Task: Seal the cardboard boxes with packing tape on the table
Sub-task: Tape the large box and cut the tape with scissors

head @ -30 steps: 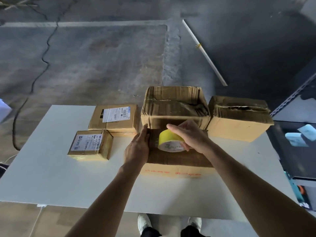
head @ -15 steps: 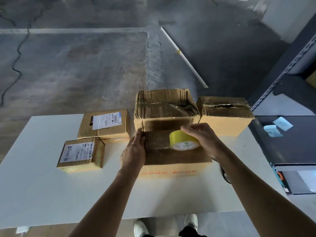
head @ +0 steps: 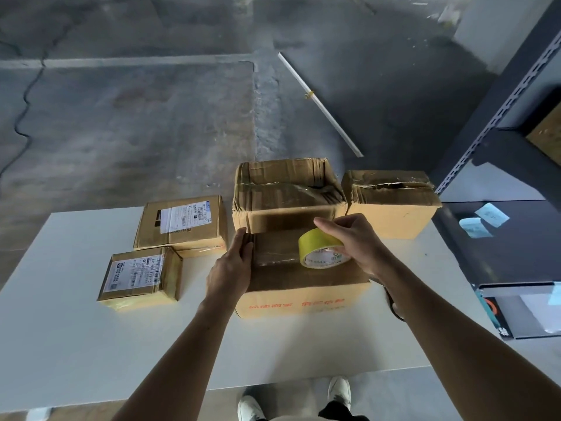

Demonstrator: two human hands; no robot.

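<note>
Right hand (head: 358, 244) curled around yellow tape roll (head: 321, 250), roll tilted, resting on top of front box (head: 303, 287). Left hand (head: 232, 268) flat, fingers together, pressed on box's left top edge. Clear tape strip (head: 276, 255) between hands. Front box tan, red print on near side, on white table (head: 91, 344).

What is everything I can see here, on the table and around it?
Cardboard boxes: five, brown, on the table; the front box is under the hands, a big box behind it, one at far right, two labelled ones at left.
Tape roll: one, yellow, on the front box.
Table: one, white.
Rod: one, white, on the grey floor.
Shelving: one, dark, right.
Shoes: two, white, below the table edge.
Hands: left hand flat on the front box's left edge; right hand gripping the roll.
</note>
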